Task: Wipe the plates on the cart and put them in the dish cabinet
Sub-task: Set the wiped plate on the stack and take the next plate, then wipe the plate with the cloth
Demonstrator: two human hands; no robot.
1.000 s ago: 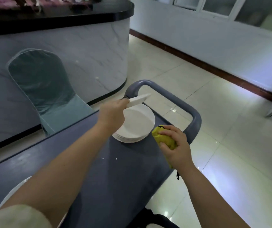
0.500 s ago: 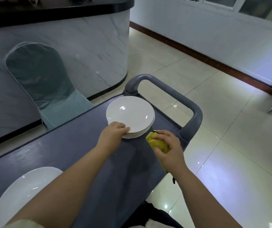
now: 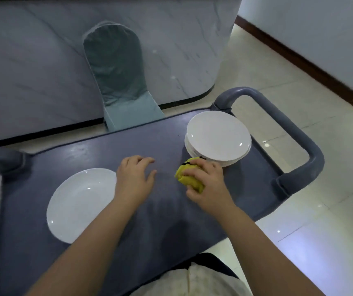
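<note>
Stack of white plates [image 3: 218, 138] sits on the cart top [image 3: 167, 212], just beyond the right hand [image 3: 208, 185], ahead of its knuckles. Top plate is face up and glossy, with small light spots on it. Edges of the lower plates show along the stack's near and left side. The count is unclear.

Single white plate [image 3: 79, 204] lies flat on the same surface, left of the left hand [image 3: 135, 177] and partly under that forearm. It is well apart from the stack.

Right hand grasps a bunched yellow cloth [image 3: 189, 178], fingers curled over the top and thumb below. The cloth's far edge, with a small black bit on it, reaches the near rim of the stack; actual contact cannot be told.

Left hand is released, fingers spread and loosely bent, grasping nothing. It is low over bare cart top between the single plate and the cloth. Cannot tell whether the fingertips touch the surface.

Cart handle [image 3: 288, 133], a thick grey loop, curves round to the right of the right hand, past the stack.

Beyond both hands stands a chair in a teal cover [image 3: 115, 71], against a curved grey marble counter front [image 3: 43, 60]. Pale glossy floor tiles [image 3: 310, 231] lie right of the right arm, with a dark brown baseboard [image 3: 299, 58] along the far wall.
</note>
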